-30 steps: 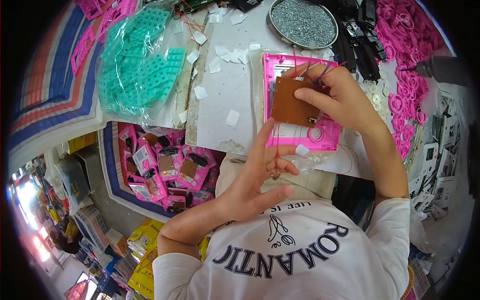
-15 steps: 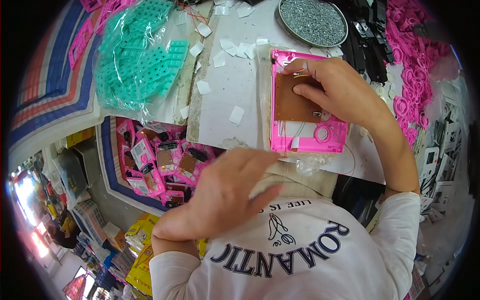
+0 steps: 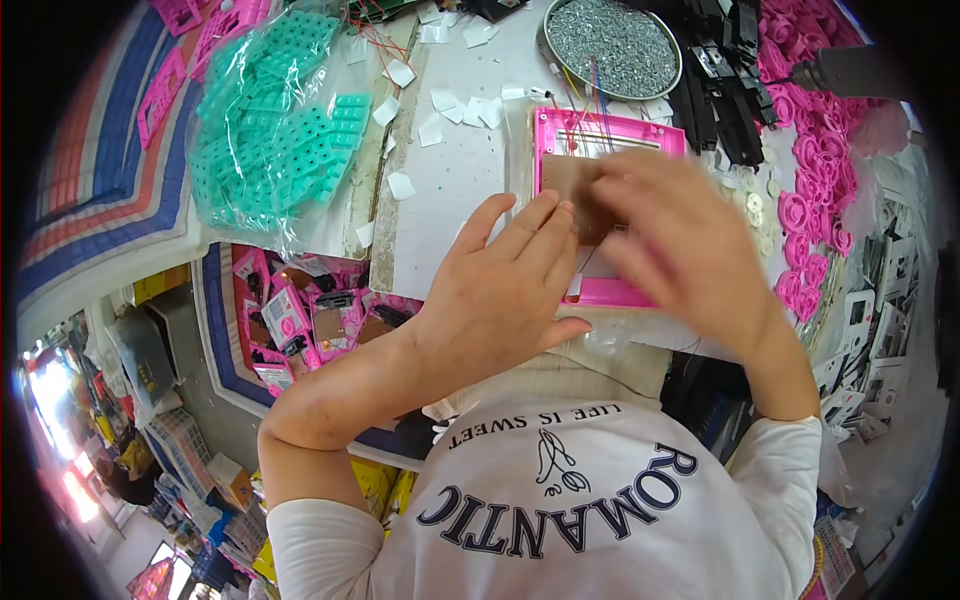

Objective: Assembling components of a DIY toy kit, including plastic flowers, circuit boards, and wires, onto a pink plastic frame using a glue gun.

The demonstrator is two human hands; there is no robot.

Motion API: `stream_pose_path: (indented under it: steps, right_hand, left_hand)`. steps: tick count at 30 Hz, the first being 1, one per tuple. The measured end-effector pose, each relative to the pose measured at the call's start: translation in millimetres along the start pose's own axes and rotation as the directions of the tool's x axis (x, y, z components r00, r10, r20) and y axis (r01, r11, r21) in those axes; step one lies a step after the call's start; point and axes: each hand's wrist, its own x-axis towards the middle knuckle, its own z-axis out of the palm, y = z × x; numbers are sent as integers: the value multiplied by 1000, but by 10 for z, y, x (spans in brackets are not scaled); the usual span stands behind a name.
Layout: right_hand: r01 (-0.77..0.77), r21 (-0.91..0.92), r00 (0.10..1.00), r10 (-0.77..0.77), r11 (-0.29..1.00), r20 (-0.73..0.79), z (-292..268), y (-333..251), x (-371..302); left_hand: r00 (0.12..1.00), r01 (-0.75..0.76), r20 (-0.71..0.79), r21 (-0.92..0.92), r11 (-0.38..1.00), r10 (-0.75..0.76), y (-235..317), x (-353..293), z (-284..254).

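Observation:
A pink plastic casing lies on the worktable in front of me, with a brown circuit board inside it. Thin coloured wires rise past its far edge. My left hand reaches over the casing's left side, fingers stretched out and fingertips at the board; nothing shows in its grasp. Over the right part of the board is my right hand, smeared by motion. Its fingers and anything between them cannot be made out. Both hands cover much of the board and casing.
A round tray of small metal screws stands beyond the casing. Black parts and pink rings are heaped to the right, near a dark tool. Left are bagged green keypads and a bin of pink assemblies.
My left hand has moved up and right onto the board. My right hand has shifted down from the casing's top. Loose wires now show at the casing's far end, and the ring-shaped part is hidden.

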Motion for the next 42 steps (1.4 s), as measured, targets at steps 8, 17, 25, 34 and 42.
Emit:
stream_pose_path:
  steps: [8, 17, 25, 34, 42]
  right_hand:
    - [-18, -150, 936, 70, 988, 346, 109, -319, -58]
    - [-5, -163, 958, 52, 987, 282, 114, -372, -8]
    - [-3, -141, 967, 39, 990, 253, 183, -310, -65]
    - [-109, -61, 972, 120, 992, 203, 135, -314, -131]
    - [0, 414, 1000, 6, 910, -13, -426, 280, -116]
  left_hand:
    - [991, -51, 111, -219, 974, 76, -265, 187, -272]
    - [976, -62, -205, 82, 995, 78, -1212, 2174, 48]
    - [987, -34, -150, 171, 985, 61, -1252, 2440, 188]
    - [929, -78, -369, -277, 958, -31, -510, 1216, -479]
    - [912, 117, -343, -312, 943, -227, -29, 203, 291]
